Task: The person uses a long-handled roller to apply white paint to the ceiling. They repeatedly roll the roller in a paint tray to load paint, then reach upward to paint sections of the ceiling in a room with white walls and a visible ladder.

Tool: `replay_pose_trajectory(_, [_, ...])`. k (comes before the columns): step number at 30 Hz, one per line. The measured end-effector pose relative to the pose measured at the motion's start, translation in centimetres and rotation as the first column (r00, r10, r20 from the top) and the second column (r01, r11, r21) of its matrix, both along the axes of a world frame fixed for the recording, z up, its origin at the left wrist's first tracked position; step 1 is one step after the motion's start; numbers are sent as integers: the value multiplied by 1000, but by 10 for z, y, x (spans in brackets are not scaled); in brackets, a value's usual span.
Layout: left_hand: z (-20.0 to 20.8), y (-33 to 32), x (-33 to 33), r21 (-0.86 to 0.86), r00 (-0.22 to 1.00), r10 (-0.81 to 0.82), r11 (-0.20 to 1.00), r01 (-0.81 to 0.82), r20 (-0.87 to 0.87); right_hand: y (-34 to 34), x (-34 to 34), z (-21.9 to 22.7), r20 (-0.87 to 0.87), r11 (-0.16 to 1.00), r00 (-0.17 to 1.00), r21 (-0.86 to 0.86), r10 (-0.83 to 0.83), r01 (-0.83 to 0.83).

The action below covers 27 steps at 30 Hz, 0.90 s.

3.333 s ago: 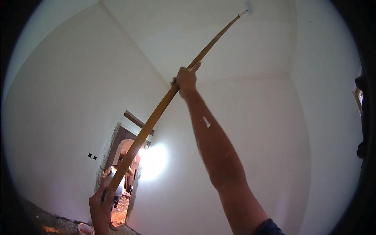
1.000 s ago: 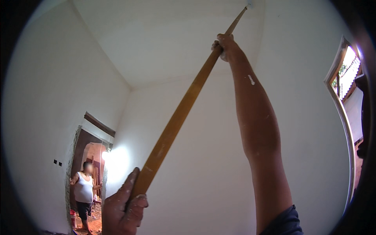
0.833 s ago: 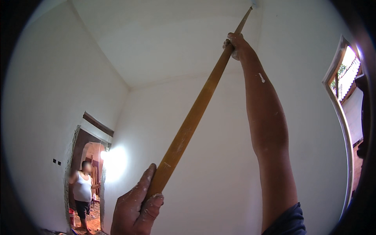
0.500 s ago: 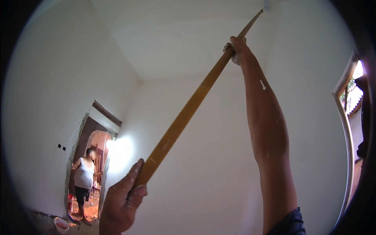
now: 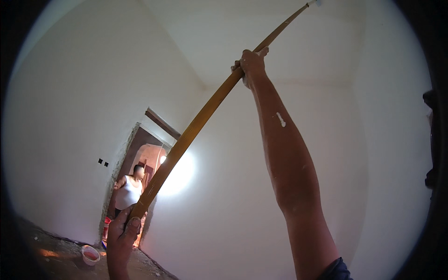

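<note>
A long wooden pole slants from the lower left up toward the ceiling at the upper right. My left hand is closed round its lower end. Farther up, with the arm stretched out, my right hand grips the shaft, thumb lying along it. White splashes mark this hand, and a white drip runs on the forearm. At the pole's far tip a small pale bluish-white piece shows by the ceiling, partly cut off by the picture's edge; its kind I cannot make out.
A person in a white sleeveless top stands in the rough-edged doorway at left, under a beam. A bright lamp glows beside it. On the floor sits a white tub. Dark wall boxes are left of the doorway.
The view has turned left, so the doorway sits farther right and the window has left the picture. Both hands and the pole appear shifted left, still gripped.
</note>
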<state>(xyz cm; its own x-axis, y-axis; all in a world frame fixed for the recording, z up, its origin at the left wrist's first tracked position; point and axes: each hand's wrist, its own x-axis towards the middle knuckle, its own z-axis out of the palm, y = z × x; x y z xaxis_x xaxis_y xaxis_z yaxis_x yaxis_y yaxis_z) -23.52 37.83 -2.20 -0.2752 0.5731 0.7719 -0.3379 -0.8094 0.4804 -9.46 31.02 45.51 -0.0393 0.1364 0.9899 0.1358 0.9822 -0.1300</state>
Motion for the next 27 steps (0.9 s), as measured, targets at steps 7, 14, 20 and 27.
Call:
replay_pose_trajectory(7, [1,99,-52,-99,994,109,989,-110,-7,139,-64,10,38,1000,999,-9,-11,12])
replay_pose_trajectory(14, [-30,225,-102,-189,989,144,972,-137,24,280,-126,-27,0,999,1000,-34,0,0])
replay_pose_trajectory(20, [-24,222,-91,-115,946,324,939,-324,-25,302,-124,-17,-27,999,999,21,43,-42])
replay_pose_trajectory(27, [-19,173,-73,-205,940,322,918,-339,-109,300,-119,-18,17,995,997,-57,78,-76])
